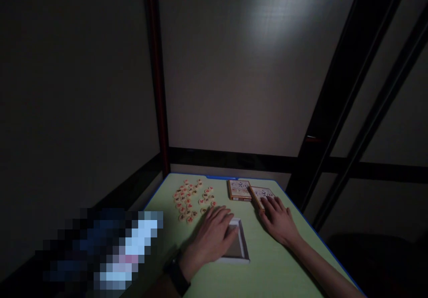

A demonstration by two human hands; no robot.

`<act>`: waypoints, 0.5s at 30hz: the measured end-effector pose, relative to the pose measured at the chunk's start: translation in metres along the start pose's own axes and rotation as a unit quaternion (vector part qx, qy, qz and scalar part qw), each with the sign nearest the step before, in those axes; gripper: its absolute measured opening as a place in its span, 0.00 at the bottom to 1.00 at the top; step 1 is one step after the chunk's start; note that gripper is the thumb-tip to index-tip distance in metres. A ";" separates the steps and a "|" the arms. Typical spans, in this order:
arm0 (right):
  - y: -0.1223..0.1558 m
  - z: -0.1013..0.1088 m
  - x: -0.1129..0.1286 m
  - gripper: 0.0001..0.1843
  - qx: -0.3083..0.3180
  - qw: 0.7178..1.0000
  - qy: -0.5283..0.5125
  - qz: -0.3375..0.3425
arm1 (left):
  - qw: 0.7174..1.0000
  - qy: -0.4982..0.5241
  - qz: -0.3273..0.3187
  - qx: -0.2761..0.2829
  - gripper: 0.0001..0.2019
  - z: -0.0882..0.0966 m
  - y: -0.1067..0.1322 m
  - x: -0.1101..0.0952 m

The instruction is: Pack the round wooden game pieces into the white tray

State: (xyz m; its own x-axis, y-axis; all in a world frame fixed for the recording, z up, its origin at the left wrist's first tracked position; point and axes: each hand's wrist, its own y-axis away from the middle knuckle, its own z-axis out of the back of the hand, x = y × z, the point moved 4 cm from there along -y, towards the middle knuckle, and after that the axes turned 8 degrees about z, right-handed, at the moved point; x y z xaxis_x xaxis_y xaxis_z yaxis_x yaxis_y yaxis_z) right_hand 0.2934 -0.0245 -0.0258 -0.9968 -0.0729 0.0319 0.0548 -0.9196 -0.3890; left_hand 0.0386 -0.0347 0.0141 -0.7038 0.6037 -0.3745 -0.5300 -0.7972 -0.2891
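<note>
Fingers stretched, my left hand (214, 233) is above the left side of a shallow open box tray (245, 246) and covers part of it. Its fingertips are near the closest round Chinese chess pieces (182, 195), which are cream with red or dark characters. My right hand (277, 218) lies with spread fingers on the near right part of a printed cardboard box (259, 195). Its thumb is by the box's near edge. Another printed box (239, 190) sits just left of that one; whether the two overlap, I cannot tell.
Everything rests on a pale green table (274, 271) with a blue rim. Walls (230, 88) with dark trim stand behind and to the left. A blurred-out patch (127, 253) hides the area left of the table. The room is dim.
</note>
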 end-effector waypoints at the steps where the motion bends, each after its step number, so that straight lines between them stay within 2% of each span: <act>1: 0.000 -0.001 -0.002 0.29 -0.006 1.000 0.000 0.000 | 1.000 -0.004 0.013 -0.015 0.19 0.007 -0.001 0.002; 3: -0.001 -0.001 -0.005 0.29 -0.030 1.000 -0.003 0.005 | 0.996 -0.038 0.066 -0.040 0.17 0.022 -0.003 0.013; 5: -0.002 0.005 -0.006 0.28 -0.082 0.996 -0.011 0.027 | 0.981 -0.111 0.153 -0.046 0.16 0.038 -0.001 0.029; 7: -0.002 0.014 0.001 0.26 -0.149 0.986 -0.034 0.071 | 0.958 -0.158 0.239 -0.027 0.13 0.050 0.006 0.047; 9: 0.001 0.024 0.016 0.22 -0.191 0.971 -0.083 0.121 | 0.946 -0.163 0.280 0.002 0.12 0.054 0.014 0.061; 10: 0.003 0.027 0.025 0.20 -0.191 0.965 -0.114 0.141 | 0.944 -0.157 0.288 0.019 0.12 0.053 0.018 0.066; 12: 0.007 0.029 0.047 0.19 -0.147 0.960 -0.180 0.158 | 0.945 -0.139 0.292 0.046 0.13 0.049 0.023 0.072; 15: 0.013 0.024 0.077 0.21 -0.065 0.956 -0.240 0.157 | 0.951 -0.118 0.282 0.044 0.14 0.039 0.023 0.079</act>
State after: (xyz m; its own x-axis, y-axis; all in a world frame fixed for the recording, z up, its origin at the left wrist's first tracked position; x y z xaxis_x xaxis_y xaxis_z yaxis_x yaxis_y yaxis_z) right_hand 0.2188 -0.0514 -0.0059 -0.7892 -0.5346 0.3022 0.3077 -0.7700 -0.5589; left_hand -0.0479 -0.0056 0.0116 -0.9690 0.0711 -0.2365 -0.0674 -0.9974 -0.0235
